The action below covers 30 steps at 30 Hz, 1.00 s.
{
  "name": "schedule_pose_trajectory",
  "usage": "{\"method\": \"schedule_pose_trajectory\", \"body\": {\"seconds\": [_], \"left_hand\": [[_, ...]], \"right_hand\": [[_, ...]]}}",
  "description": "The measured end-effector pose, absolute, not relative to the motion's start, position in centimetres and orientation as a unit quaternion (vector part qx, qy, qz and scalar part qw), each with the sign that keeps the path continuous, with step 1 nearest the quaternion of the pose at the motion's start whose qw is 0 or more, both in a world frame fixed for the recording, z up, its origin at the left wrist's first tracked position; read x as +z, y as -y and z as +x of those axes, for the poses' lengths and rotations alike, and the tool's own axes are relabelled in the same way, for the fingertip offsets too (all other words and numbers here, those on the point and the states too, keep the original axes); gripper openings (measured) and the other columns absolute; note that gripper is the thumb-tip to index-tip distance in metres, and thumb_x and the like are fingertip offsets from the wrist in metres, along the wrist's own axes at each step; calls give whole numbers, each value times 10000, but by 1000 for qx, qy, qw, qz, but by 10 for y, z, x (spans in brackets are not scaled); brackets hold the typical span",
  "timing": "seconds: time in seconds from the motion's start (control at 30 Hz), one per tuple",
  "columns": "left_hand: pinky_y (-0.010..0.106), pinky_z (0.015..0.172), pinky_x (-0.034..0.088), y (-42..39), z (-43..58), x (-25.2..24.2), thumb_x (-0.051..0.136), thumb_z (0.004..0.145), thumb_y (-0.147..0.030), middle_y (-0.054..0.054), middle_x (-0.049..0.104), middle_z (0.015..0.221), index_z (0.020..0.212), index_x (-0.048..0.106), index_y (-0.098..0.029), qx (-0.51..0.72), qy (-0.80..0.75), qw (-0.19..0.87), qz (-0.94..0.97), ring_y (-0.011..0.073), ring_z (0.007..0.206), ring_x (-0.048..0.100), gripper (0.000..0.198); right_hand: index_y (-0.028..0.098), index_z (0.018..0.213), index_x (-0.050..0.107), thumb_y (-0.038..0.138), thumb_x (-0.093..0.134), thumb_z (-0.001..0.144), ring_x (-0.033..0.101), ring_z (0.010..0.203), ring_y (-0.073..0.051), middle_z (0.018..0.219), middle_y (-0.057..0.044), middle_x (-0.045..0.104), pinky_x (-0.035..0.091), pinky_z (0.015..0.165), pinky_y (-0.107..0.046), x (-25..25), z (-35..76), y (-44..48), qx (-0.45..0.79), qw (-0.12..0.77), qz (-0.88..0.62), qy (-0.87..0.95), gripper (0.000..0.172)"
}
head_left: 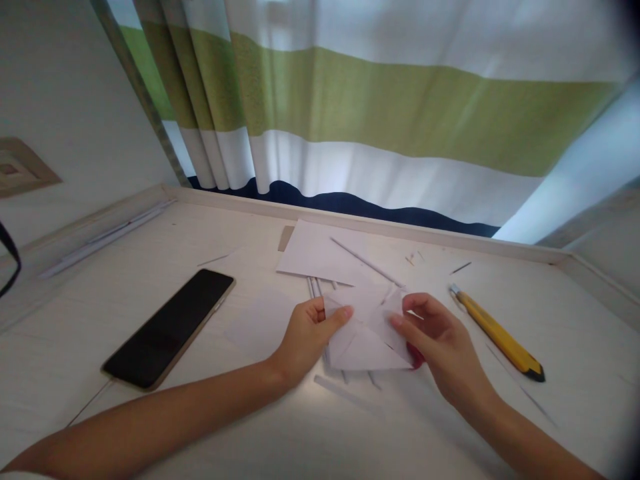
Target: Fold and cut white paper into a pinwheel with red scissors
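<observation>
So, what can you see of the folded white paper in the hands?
The folded paper is white, thin and matte, with sharp creases forming overlapping triangular flaps. It sits low, nearly flat, above the pale table. The left hand pinches its left edge; the right hand holds its right edge. Thin white sticks lie beneath it.

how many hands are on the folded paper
2: the left hand pinches the folded paper at its left edge, the right hand holds its right edge. No others show.
</observation>
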<state>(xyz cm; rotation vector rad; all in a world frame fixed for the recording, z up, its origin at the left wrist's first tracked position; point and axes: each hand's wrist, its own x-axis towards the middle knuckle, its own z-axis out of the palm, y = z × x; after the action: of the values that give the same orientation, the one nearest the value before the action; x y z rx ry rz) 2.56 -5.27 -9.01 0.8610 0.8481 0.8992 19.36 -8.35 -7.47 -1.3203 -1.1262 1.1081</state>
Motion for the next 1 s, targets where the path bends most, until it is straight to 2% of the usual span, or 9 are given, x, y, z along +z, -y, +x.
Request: {"method": "schedule_pose_trajectory", "body": {"seconds": [0.17,0.33,0.43,0.5,0.6,0.67,0.83,1.0], "left_hand": [[250,640,458,54,24,-90,609,697,-286,51,648,744,820,611,-115,440,-338,760,339,121,637,584,211],[278,691,452,59,23,-91,623,690,-264,90,650,793,910,607,-90,403,-330,783,341,167,737,597,280],[313,753,439,60,24,-94,612,702,-250,107,646,844,961,597,-85,385,-325,790,350,193,820,586,308],[327,770,433,61,25,-96,611,702,-245,107,647,849,962,600,-85,380,-326,791,352,198,831,584,306],[326,775,432,62,26,-98,613,698,-233,97,650,848,954,606,-92,376,-323,794,352,192,824,587,292],[314,766,434,63,26,-99,613,697,-229,89,653,837,943,611,-94,374,-318,795,355,178,795,592,281],[281,693,451,63,23,-103,644,666,-228,86,653,811,926,614,-89,361,-324,793,368,152,707,595,296],[289,701,450,62,21,-105,656,653,-230,97,642,845,904,612,-79,360,-318,784,393,160,729,589,296]], "right_hand": [[200,709,484,274,659,642,441,437,-46,579,56,500,329,366,-145,-72,181,82,440,550,-545,455,202],[236,797,483,263,622,683,409,361,-55,515,68,500,292,309,-158,-68,174,82,446,549,-529,469,181],[245,833,517,218,601,704,452,431,-77,558,49,520,333,346,-179,-73,176,85,381,554,-530,516,156],[245,847,557,170,583,714,502,538,-95,682,15,548,382,407,-201,-78,180,87,303,549,-525,575,155],[258,900,605,87,556,712,540,708,-132,868,-25,553,434,508,-237,-84,187,86,173,541,-482,667,258],[272,970,600,47,533,715,548,768,-150,895,-35,566,454,565,-260,-88,192,85,110,532,-445,712,347],[291,1075,548,6,498,716,568,800,-160,960,-50,567,476,635,-283,-93,199,84,63,471,-413,777,462],[259,1085,547,11,526,699,574,809,-164,974,-67,558,479,623,-268,-91,198,85,64,447,-405,795,459]]}}
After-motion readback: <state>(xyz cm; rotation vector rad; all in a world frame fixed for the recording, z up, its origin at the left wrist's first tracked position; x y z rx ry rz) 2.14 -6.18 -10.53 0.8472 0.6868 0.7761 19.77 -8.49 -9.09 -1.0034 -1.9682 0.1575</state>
